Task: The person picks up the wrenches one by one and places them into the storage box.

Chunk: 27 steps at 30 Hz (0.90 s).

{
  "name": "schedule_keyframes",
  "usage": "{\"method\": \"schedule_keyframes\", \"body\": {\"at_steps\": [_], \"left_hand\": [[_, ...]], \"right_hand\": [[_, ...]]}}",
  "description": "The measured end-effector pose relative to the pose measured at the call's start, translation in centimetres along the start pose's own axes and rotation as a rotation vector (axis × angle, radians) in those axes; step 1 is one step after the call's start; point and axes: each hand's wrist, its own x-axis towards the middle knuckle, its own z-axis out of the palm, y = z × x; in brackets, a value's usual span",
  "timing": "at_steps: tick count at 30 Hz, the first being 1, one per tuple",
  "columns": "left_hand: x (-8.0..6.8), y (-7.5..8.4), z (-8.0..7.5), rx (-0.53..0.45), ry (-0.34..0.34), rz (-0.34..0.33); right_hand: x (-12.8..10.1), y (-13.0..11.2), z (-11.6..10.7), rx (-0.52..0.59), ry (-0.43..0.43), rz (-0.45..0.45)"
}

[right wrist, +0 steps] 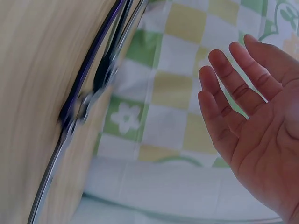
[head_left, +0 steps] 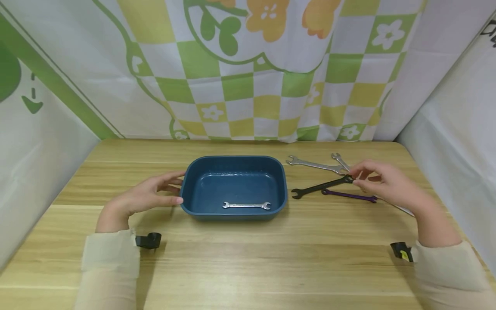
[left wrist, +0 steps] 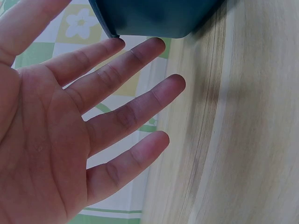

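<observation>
Left hand: the left hand (head_left: 145,196) lies low over the surface (head_left: 248,258) at the left end of the blue tray (head_left: 186,189), fingers straight and loosely spread; the thumb tip is at the tray's left wall, touching it or just short of it. In the left wrist view the left hand (left wrist: 60,140) shows an open palm that holds nothing, fingertips just below the tray (left wrist: 154,18).

Right hand: the right hand (head_left: 381,181) hovers toward the right edge of the surface, over the loose wrenches. Its grip is relaxed, fingers lightly bent; the fingertips are at the right end of the black wrench (head_left: 321,186), but whether they touch it I cannot tell. The right wrist view shows the right hand (right wrist: 254,116) open and empty, apart from the wrenches.

Blue tray: stands around the middle of the surface, a little toward the far edge.

Wrench in tray: one small silver wrench (head_left: 246,205) lies flat on the tray floor, along the near wall.

Loose wrenches: right of the tray the black wrench lies slanted; a purple wrench (head_left: 348,196) lies just beside it on the near side; a long silver wrench (head_left: 314,165) and a short silver wrench (head_left: 340,161) lie toward the far edge.

Backdrop: a cloth (head_left: 248,73) with green and yellow checks and flowers hangs behind the far edge.
</observation>
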Motion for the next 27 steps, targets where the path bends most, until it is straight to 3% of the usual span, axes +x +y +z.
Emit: {"method": "schedule_keyframes", "body": {"at_steps": [9,23,27], "left_hand": [[0.1,0.1,-0.1,0.014,-0.002,0.032],[-0.1,0.2,0.0,0.01,-0.005,0.035],[-0.1,0.2,0.0,0.008,-0.006,0.029]], "right_hand": [[-2.5,3.4,-1.4,-0.021,0.054,0.042],[-4.9,7.2,-2.7,-0.092,0.051,0.156],[-5.1,7.9,-2.7,-0.111,0.049,0.146]]}}
